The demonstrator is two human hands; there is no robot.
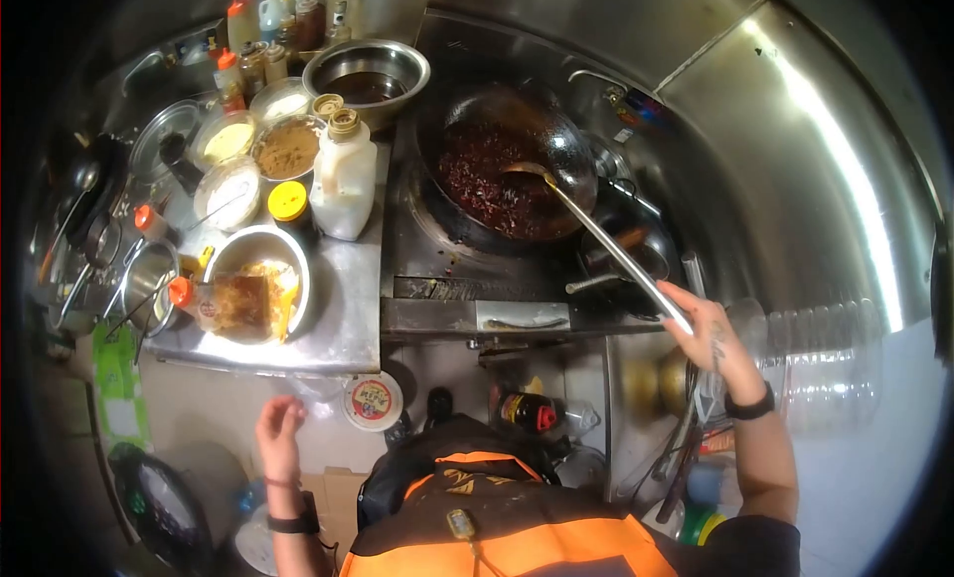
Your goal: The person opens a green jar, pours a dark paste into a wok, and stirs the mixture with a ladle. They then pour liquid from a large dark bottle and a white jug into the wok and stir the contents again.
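My right hand point(704, 330) grips the end of a long metal ladle point(596, 231), whose bowl rests in the dark red chili mixture inside the black wok point(507, 160) on the stove. My left hand point(279, 435) hangs loose with fingers apart and nothing in it, below the front edge of the steel counter point(348, 324), near a round lidded tub point(374, 400).
On the counter stand a white jug point(344, 184), a yellow-capped jar point(289, 206), a bowl with food and a bottle lying across it point(256, 291), several seasoning bowls point(260, 148) and sauce bottles point(260, 35). A steel bowl of dark liquid point(366, 78) sits behind. Steel wall curves right.
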